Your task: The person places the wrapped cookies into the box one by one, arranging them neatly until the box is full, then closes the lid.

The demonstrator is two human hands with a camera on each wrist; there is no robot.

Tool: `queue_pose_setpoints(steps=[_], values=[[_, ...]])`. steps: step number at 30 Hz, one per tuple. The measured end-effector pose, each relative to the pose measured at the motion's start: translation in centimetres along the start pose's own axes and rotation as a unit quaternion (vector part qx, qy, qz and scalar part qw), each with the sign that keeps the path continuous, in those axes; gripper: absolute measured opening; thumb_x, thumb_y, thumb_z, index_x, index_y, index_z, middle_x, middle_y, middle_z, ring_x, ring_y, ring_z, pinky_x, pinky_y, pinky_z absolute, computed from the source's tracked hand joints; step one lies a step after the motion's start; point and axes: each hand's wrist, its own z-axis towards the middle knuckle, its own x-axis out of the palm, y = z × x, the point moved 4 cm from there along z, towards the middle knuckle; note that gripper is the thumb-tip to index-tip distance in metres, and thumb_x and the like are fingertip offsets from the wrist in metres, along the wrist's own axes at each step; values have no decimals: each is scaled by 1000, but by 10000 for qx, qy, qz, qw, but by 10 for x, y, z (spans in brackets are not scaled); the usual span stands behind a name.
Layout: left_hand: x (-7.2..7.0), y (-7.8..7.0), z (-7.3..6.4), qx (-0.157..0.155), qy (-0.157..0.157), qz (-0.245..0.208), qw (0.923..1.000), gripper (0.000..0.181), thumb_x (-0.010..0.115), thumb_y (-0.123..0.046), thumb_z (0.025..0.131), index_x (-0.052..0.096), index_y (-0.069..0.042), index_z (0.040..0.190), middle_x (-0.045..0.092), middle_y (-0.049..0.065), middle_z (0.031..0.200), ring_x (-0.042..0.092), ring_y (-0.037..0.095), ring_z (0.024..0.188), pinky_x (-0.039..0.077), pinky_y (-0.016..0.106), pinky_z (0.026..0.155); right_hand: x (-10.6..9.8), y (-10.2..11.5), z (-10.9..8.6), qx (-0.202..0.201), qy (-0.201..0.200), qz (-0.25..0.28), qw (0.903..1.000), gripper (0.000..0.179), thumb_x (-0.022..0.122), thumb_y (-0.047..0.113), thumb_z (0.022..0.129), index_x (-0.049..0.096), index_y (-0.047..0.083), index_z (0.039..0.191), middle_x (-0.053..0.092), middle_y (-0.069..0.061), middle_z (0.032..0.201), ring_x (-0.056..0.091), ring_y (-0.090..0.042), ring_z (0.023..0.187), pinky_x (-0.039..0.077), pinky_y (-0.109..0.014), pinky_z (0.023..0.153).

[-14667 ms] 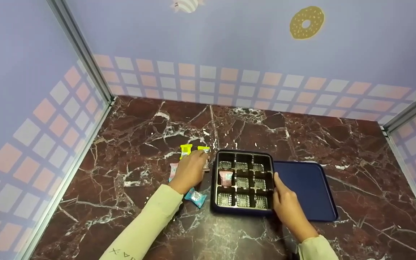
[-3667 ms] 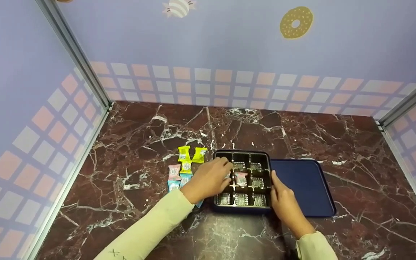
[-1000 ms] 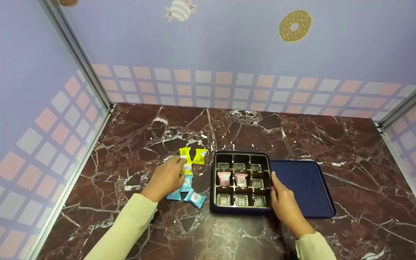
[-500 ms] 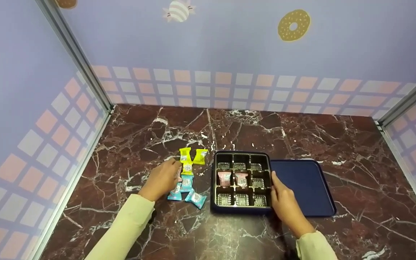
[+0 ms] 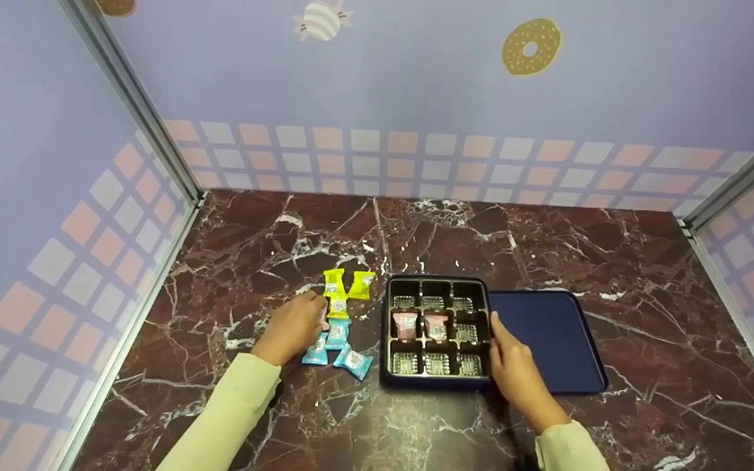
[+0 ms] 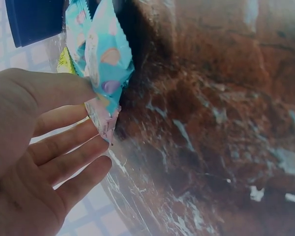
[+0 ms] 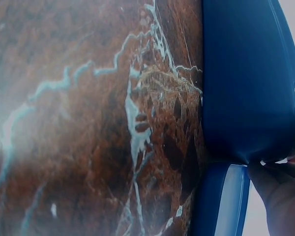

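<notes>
In the head view my left hand [image 5: 292, 327] is at the left side of a group of wrapped candies. Its thumb and fingertips pinch a pink candy [image 6: 105, 118], best seen in the left wrist view and mostly hidden by the hand in the head view. Beside it lie three blue candies [image 5: 353, 362] and three yellow candies [image 5: 338, 306]. My right hand [image 5: 518, 363] holds the right side of a dark blue box [image 5: 436, 381] with a nine-compartment tray. Two pink candies [image 5: 405, 325] sit in the left and middle compartments of its middle row.
A dark blue lid [image 5: 547, 340] lies flat on the marbled table [image 5: 272, 418], to the right of the box and against it. Patterned panels [image 5: 364, 78] stand at the back and both sides. Small white bits are scattered behind the candies.
The left hand has set a second pink candy in the box and moved back left to the candies. Over the last second its fingers have closed on another pink one. The right hand has stayed.
</notes>
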Motion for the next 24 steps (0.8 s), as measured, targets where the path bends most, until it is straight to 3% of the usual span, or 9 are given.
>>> queue_pose_setpoints(steps=[4, 17, 24], values=[[-1, -1, 0, 32, -90, -76, 9999, 15, 73, -2, 80, 66, -2, 93, 61, 12, 87, 60, 27, 71, 49, 40, 55, 0, 0, 1, 5, -4, 16, 10000, 50, 50, -8, 92, 40, -10, 140, 51, -29, 135, 57, -42, 119, 47, -50, 98], [4, 1, -2, -150, 113, -52, 9998, 19, 79, -8, 78, 65, -4, 91, 63, 13, 90, 63, 28, 76, 52, 39, 59, 1, -1, -1, -18, 15, 54, 10000, 51, 51, -8, 92, 40, -9, 141, 51, -28, 136, 57, -41, 119, 47, -49, 98], [3, -2, 1, -49, -91, 9, 9999, 24, 82, -6, 73, 65, -4, 89, 63, 11, 83, 62, 30, 73, 51, 42, 57, 1, -3, 0, 42, 3, 52, 10000, 50, 51, -8, 92, 41, -9, 141, 51, -28, 137, 56, -41, 121, 46, -51, 99]])
